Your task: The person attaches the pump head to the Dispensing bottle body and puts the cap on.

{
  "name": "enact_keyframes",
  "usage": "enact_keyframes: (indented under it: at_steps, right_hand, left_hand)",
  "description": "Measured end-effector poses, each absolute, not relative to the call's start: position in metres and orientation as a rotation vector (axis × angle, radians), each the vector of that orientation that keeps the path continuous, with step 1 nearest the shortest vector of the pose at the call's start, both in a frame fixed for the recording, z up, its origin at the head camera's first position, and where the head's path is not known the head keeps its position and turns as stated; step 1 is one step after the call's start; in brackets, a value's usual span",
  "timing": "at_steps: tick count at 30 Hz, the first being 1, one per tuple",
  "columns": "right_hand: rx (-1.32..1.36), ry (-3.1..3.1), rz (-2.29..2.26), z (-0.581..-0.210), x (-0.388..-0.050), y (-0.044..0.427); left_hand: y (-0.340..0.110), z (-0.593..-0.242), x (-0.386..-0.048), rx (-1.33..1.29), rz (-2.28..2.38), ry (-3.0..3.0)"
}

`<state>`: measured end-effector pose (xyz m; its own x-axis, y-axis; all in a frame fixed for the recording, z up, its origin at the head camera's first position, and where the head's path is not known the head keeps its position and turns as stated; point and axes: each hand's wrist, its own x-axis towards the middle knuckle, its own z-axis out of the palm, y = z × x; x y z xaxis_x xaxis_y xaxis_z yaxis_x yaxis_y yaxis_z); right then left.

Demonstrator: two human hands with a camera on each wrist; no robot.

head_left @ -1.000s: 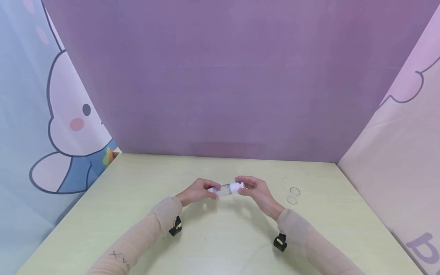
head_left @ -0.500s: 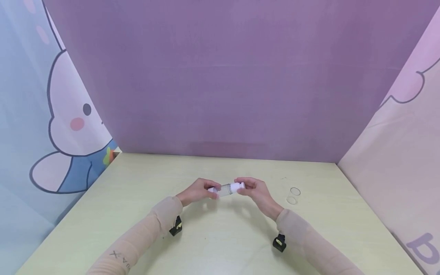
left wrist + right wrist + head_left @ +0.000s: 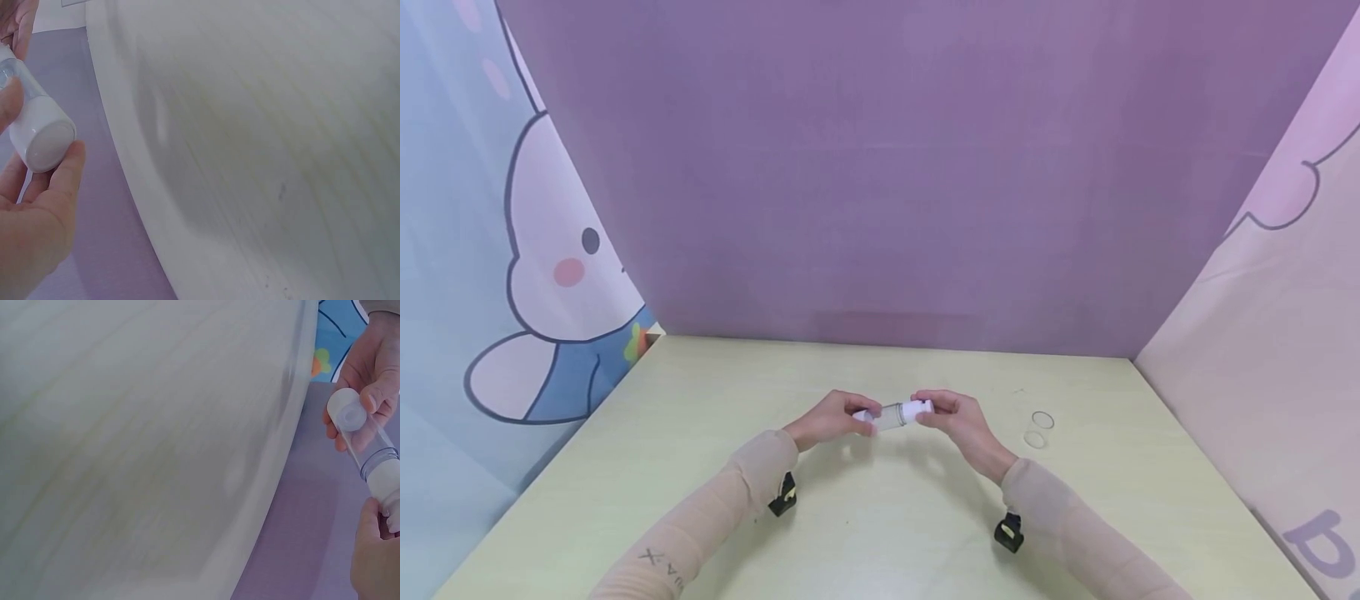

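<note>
A small clear pump bottle [image 3: 891, 416] with a white base and a white pump top is held tilted above the table, between both hands. My left hand [image 3: 830, 417] grips its white base; in the left wrist view the base's round bottom [image 3: 51, 147] sits between thumb and fingers. At the other end, the fingers of my right hand [image 3: 964, 427] pinch the white pump top [image 3: 386, 481]. Through the clear wall [image 3: 369, 445] in the right wrist view, a white disc shows inside the base. The pump's nozzle is partly hidden by my right fingers.
On the pale table [image 3: 880, 533], right of my right hand, lies a clear open cylinder [image 3: 1040, 430], like a cap. A purple panel [image 3: 880, 208] stands along the back edge. Printed cloth hangs on the left [image 3: 445, 250] and right [image 3: 1292, 350].
</note>
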<state>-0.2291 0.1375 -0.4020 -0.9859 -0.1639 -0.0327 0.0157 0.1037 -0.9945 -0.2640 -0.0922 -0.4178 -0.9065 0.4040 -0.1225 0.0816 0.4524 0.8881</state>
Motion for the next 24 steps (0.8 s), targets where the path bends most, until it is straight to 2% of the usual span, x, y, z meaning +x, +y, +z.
enact_keyframes:
  at_steps: [24]
  right_hand:
    - [-0.121, 2.241, -2.008, -0.404, -0.229, 0.135]
  left_hand:
    - [-0.090, -0.404, -0.253, 0.371, 1.407, 2.420]
